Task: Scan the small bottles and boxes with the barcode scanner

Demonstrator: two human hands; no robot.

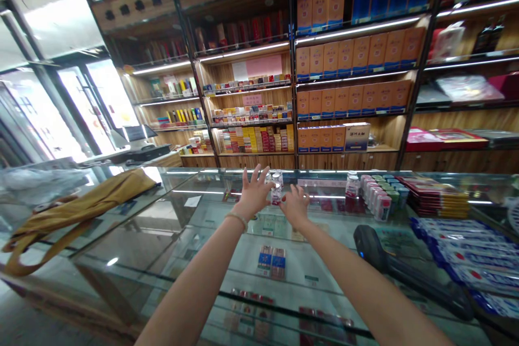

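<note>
Both my arms stretch out over the glass counter (211, 259). A small clear jar or bottle (276, 194) with reddish contents stands between my hands, with similar clear ones behind it. My left hand (255, 195), a bracelet on its wrist, is at the jar's left side with fingers spread and raised. On the other side, my right hand (295, 205) is beside the jar's lower part, fingers apart and slightly bent. Whether either hand touches the jar, I cannot tell.
To the right lie a black handheld scanner (371, 248), rows of small coloured tubs (381, 203), a stack of flat red packs (430, 194) and blue-white packets (466, 254). A mustard apron-like cloth (101, 200) lies left. Stocked shelves (352, 78) stand behind the counter.
</note>
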